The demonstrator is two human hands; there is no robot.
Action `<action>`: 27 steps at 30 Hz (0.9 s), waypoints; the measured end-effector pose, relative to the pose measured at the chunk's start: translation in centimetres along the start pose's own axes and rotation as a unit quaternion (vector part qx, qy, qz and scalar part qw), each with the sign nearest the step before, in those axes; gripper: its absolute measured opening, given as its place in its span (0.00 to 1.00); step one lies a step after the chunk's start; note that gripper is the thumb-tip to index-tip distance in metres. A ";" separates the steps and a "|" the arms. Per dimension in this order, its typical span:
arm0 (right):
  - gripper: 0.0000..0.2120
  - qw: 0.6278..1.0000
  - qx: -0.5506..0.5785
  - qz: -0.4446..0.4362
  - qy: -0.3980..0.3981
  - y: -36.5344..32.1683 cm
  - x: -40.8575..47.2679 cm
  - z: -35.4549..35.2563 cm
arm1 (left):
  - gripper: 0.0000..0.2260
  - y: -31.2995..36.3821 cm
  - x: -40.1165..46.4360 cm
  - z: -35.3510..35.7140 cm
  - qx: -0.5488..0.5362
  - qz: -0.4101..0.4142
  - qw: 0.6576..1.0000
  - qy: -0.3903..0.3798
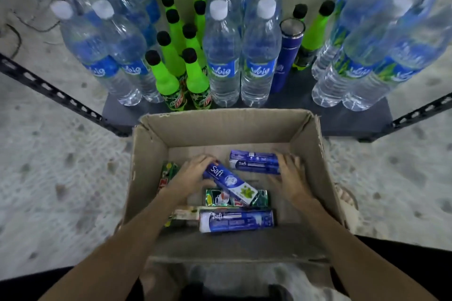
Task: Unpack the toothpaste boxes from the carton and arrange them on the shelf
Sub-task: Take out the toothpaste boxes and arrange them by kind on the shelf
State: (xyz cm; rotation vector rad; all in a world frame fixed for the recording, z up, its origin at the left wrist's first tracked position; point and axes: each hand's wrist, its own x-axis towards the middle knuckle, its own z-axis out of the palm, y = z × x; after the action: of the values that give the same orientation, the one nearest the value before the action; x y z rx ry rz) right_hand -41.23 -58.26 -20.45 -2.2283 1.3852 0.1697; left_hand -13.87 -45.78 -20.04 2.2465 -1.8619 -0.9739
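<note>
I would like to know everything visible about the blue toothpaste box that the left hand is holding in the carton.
The toothpaste box is long, slim, seemingly cardboard, mostly blue with white "Safi" lettering and a white end bearing green leaves. It looks closed and undamaged. It lies tilted diagonally inside the carton, its blue end higher, its white end resting over a green packet. The left hand grips its blue end.
</note>
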 end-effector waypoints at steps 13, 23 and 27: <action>0.24 0.990 -0.102 -0.075 0.055 2.0 2.6 1.7 | 0.36 -1.8 2.6 3.2 0.055 0.060 0.996 -0.026; 0.17 0.983 -0.073 -0.105 0.130 1.2 1.0 1.1 | 0.31 -1.3 -1.0 3.7 0.137 0.105 0.983 0.059; 0.15 0.984 -0.042 -0.097 0.146 0.5 0.0 -0.7 | 0.29 -0.1 -2.7 1.9 0.137 0.133 0.978 0.080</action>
State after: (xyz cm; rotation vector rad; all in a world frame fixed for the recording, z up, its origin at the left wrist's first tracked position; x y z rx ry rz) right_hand -41.80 -58.76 -20.03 -2.5211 1.3132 -0.1759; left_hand -14.92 -42.67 -20.52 2.0562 -2.2589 -0.5072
